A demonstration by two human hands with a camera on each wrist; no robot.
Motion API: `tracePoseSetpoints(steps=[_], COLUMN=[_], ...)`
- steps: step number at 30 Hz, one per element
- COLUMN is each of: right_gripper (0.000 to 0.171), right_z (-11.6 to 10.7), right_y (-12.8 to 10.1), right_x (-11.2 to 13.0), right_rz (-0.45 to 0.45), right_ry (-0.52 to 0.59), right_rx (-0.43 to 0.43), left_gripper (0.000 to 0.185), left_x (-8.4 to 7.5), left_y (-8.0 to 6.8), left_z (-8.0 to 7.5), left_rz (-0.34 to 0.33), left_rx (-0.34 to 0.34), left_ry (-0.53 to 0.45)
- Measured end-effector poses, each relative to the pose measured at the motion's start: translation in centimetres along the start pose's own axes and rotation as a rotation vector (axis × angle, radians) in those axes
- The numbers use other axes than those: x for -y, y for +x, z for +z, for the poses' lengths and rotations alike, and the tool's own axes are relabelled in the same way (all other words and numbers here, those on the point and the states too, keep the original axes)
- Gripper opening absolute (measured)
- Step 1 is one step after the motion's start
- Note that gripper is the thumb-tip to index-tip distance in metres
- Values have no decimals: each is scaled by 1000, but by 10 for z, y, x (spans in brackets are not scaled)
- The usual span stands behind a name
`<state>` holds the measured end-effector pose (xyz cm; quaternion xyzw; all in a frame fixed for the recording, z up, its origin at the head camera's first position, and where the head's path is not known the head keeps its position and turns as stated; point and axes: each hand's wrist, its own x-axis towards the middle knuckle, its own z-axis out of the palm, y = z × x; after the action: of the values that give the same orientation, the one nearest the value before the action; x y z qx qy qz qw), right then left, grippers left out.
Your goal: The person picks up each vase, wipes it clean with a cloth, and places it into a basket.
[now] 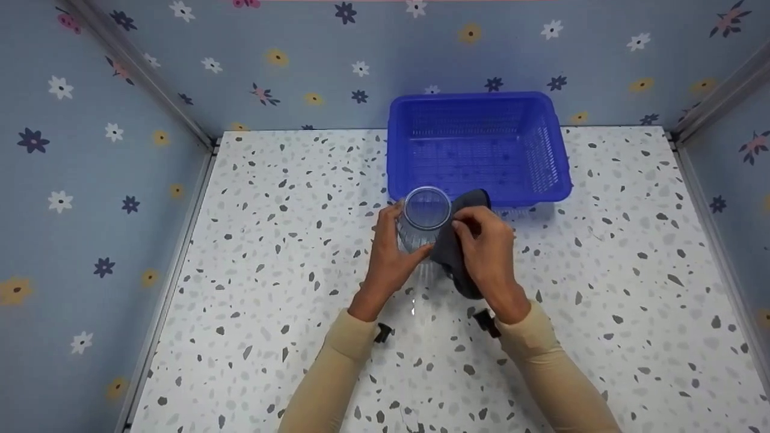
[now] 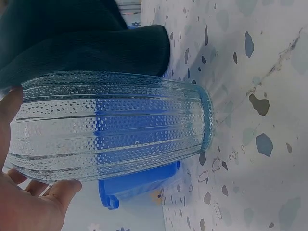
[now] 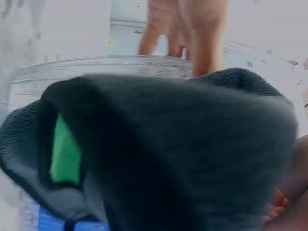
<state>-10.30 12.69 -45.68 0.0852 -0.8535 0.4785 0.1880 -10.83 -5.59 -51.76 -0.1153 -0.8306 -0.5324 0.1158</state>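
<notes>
The left hand [image 1: 391,258] grips a ribbed clear glass [image 1: 423,224] while the right hand [image 1: 488,255] pinches a dark cloth [image 1: 452,252] against its side, in front of the blue basket [image 1: 478,144].

You wear long, close-fitting beige sleeves [image 1: 337,373] on both arms, reaching down to the wrists. A small black clip or strap piece [image 1: 486,322] sits at each wrist, just past the cuff. Your left hand [image 1: 390,258] and right hand [image 1: 490,252] are bare.
</notes>
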Motion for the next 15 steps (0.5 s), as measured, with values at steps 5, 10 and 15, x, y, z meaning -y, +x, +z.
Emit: tracePoseSetpoints(steps=[5, 10, 15], right_gripper=[7, 7, 7], right_z=[0, 0, 0], right_y=[2, 2, 1], right_x=[2, 0, -1], right_rz=[14, 18, 23], right_ry=[-12, -23, -41], right_rx=[-1, 7, 20], left_gripper=[81, 83, 85], left_x=[0, 1, 2], left_y=[1, 1, 1], left_z=[1, 1, 2], left_rz=[-5, -2, 29], left_rx=[-7, -13, -17], left_ry=[-9, -9, 8])
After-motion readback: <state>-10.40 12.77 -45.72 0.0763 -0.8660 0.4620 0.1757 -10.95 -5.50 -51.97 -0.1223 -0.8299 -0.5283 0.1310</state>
